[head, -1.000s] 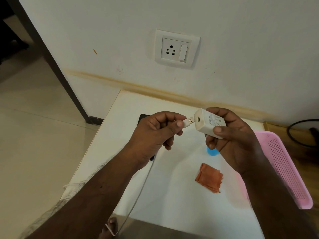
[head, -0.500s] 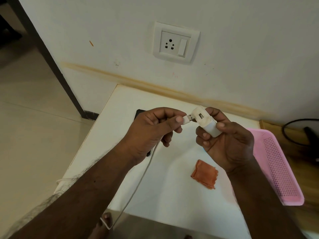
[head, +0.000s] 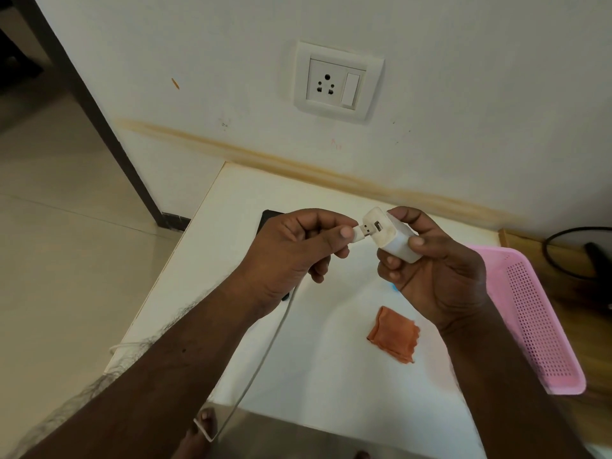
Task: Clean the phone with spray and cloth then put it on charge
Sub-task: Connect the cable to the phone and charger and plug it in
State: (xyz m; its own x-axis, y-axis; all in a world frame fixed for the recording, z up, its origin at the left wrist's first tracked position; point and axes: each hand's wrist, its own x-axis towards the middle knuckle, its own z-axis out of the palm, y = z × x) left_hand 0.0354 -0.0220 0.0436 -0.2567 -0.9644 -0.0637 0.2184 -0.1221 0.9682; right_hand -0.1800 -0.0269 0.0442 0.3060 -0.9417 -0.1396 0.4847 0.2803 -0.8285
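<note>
Plug [head: 361, 232] pinched in left grip [head: 298, 253] meets unmarked adapter [head: 390, 238] held by right grip [head: 433, 276].

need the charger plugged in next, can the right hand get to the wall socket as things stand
Probably yes: the right hand grips the adapter, and nothing stands between it and the wall socket above the table.

basket: pink perforated plastic basket [head: 543, 329] sitting off the right edge of the white table [head: 331, 376], on a wooden surface [head: 586, 332]
cord: dark cable [head: 563, 260] looped on that wood, far right
wall: off-white, with a brownish stain streak [head: 298, 167] running just above the table's back edge
floor: pale beige tiles [head: 66, 276] on the left, dark door frame [head: 99, 127] coming down to them
</note>
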